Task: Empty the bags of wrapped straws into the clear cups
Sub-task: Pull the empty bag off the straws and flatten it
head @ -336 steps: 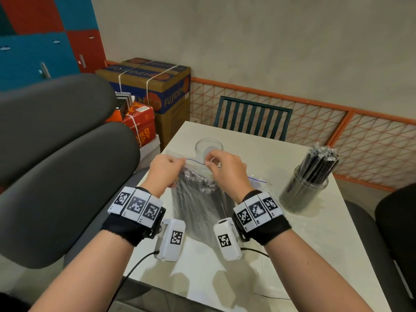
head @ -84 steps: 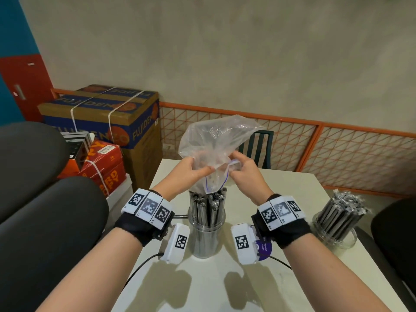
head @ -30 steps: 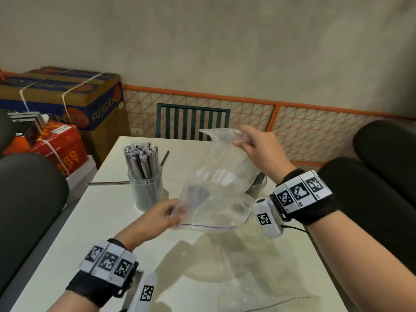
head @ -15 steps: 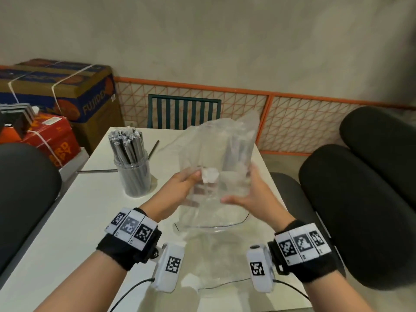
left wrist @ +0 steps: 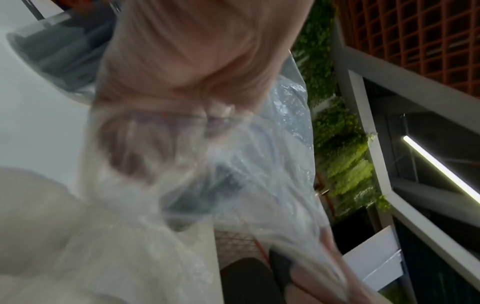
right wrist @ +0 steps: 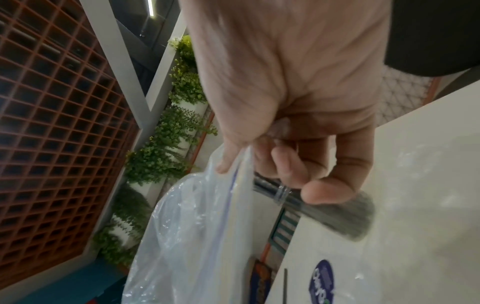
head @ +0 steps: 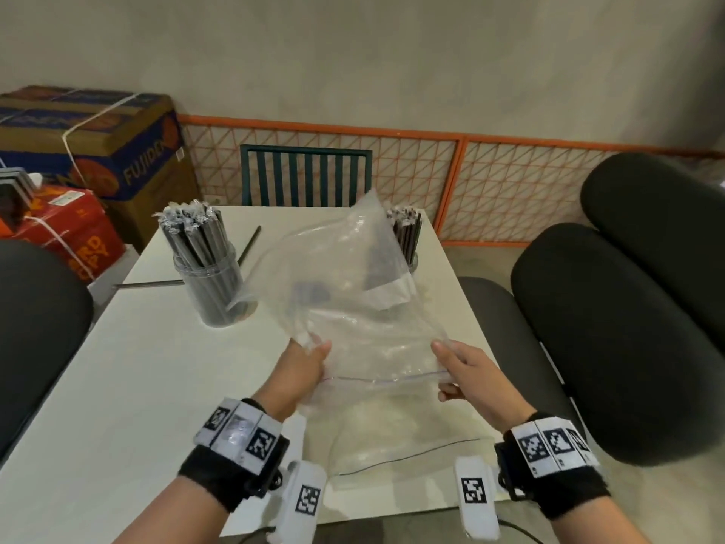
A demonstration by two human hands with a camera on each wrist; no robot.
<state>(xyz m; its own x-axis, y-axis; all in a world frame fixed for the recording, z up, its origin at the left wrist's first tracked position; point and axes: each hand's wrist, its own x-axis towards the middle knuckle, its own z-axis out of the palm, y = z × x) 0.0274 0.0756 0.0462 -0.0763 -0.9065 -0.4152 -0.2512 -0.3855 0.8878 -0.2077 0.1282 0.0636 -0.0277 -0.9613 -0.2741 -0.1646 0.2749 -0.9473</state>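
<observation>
An empty clear zip bag (head: 353, 292) hangs spread out over the white table (head: 129, 386), zip edge nearest me. My left hand (head: 314, 347) pinches the left corner of that edge. My right hand (head: 443, 363) pinches the right corner, thumb on top; the right wrist view shows the bag (right wrist: 197, 236) pinched between thumb and fingers (right wrist: 288, 166). A clear cup (head: 212, 284) packed with wrapped straws stands at the left. A second cup of straws (head: 406, 237) stands at the far right, partly behind the bag. The left wrist view is blurred, with bag plastic (left wrist: 233, 174) over the fingers.
Another empty bag (head: 392, 437) lies flat on the table below my hands. Two loose straws (head: 251, 245) lie behind and left of the left cup. Black padded chairs (head: 627, 327) flank the table, a green chair (head: 306, 174) stands behind, and boxes (head: 98, 143) sit at the left.
The bag, held upright between my hands half a second ago, now lies lower and flatter. Both hands have shifted to the corners of its zip edge, nearer to me.
</observation>
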